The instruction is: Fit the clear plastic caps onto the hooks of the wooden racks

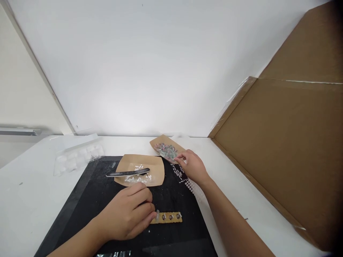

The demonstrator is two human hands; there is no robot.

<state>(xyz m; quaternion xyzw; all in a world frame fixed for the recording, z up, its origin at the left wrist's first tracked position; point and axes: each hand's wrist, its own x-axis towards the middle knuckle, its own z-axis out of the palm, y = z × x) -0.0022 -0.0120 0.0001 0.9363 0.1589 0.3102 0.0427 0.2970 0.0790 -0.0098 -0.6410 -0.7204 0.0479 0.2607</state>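
Note:
My left hand [131, 212] is curled low over the black mat, its fingers closed at the left end of a gold strip [158, 218] and covering that end. Three small dark, shiny round pieces show on the strip, and a small clear elongated piece [157, 214] stands by my fingertips. My right hand [191, 166] reaches to a brown paper tray [157, 140] of small multicoloured pieces [167, 151]. Its thumb and forefinger are pinched together at the tray's near right edge; anything between them is too small to make out.
Another brown paper tray [158, 171] holds small white pieces, with a dark curved tool [128, 174] lying across it. A clear plastic case [79, 157] lies at the left. Sheets of white dots [182, 175] lie under my right wrist. Cardboard [289, 142] stands at the right.

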